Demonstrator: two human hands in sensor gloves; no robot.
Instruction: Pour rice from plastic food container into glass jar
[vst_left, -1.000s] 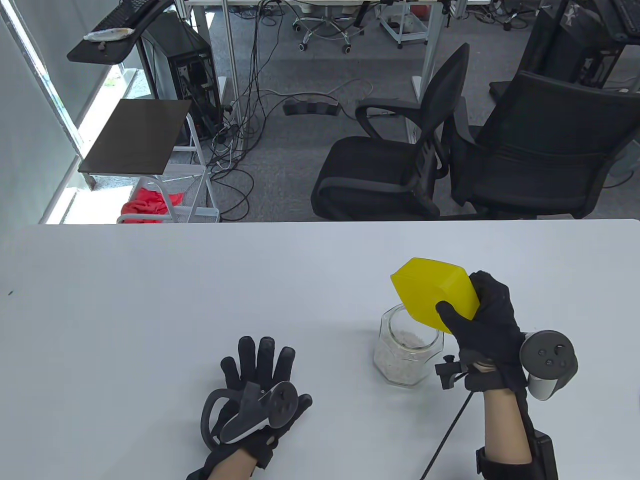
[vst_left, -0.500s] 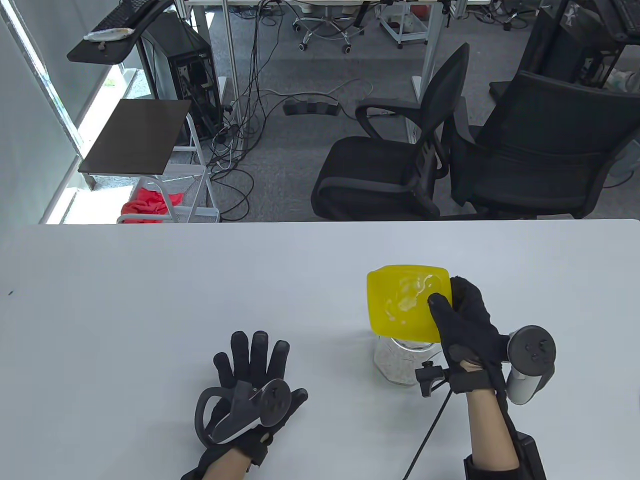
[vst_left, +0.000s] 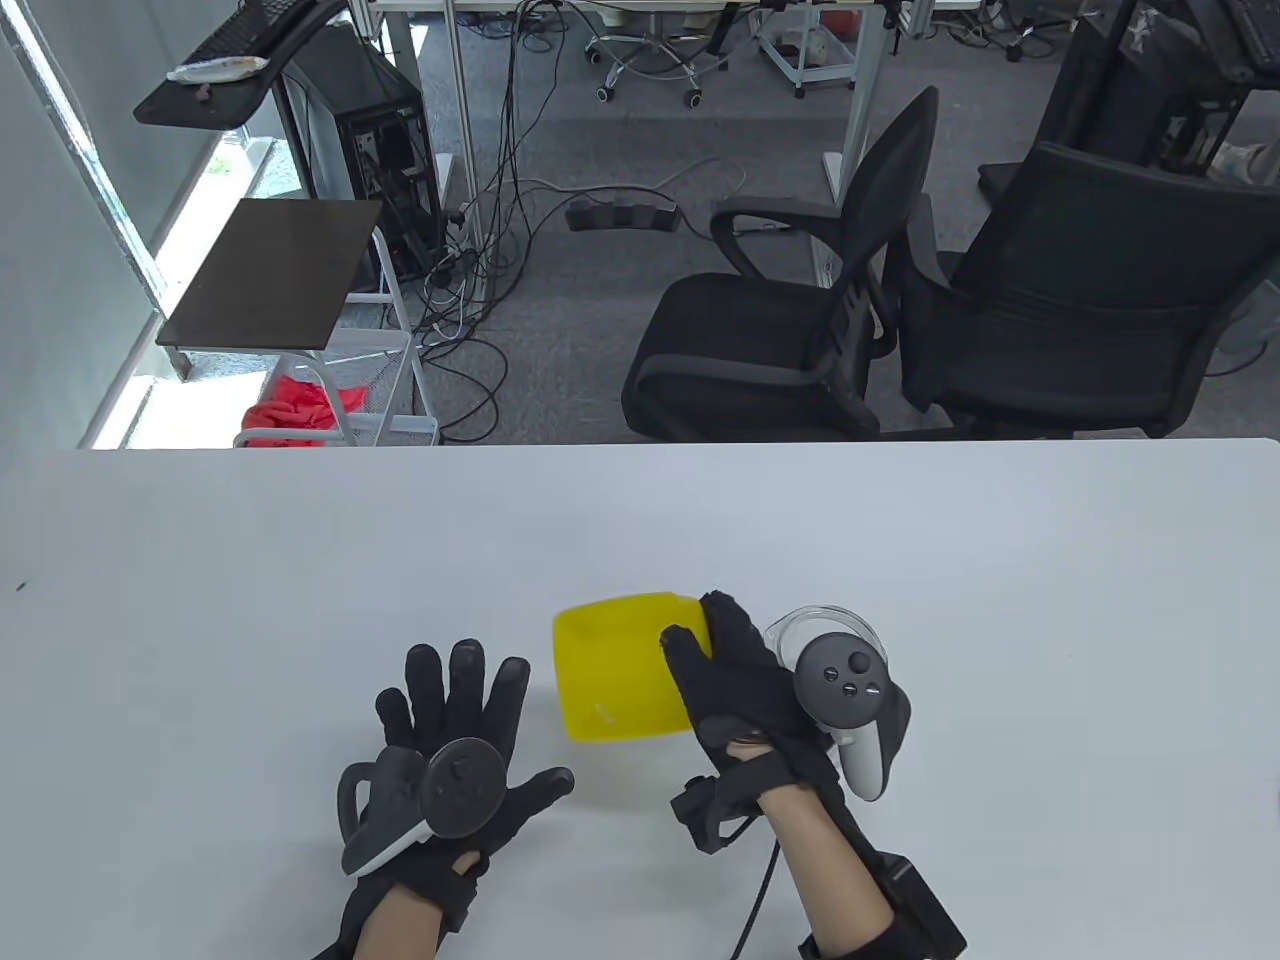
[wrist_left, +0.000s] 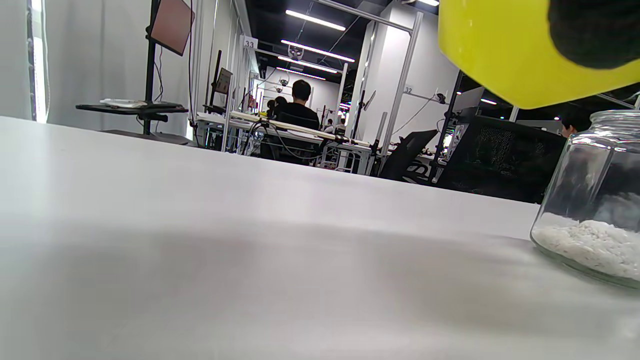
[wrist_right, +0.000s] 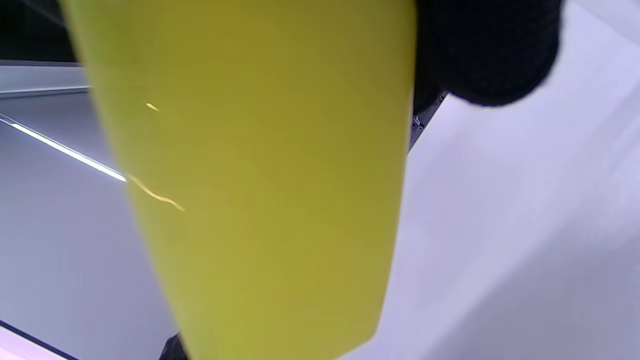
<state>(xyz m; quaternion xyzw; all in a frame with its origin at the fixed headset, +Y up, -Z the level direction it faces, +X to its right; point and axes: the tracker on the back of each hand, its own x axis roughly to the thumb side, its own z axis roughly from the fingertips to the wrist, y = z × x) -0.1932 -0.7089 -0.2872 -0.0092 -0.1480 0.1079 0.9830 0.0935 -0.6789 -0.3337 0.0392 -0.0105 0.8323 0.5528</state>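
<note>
right hand (vst_left: 745, 680) grips yellow container (vst_left: 620, 665); seemingly above rice jar (wrist_left: 595, 200)

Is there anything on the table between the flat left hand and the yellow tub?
Nothing shows there. In the table view, only bare white table separates the left hand from the yellow tub held by the right hand.
</note>
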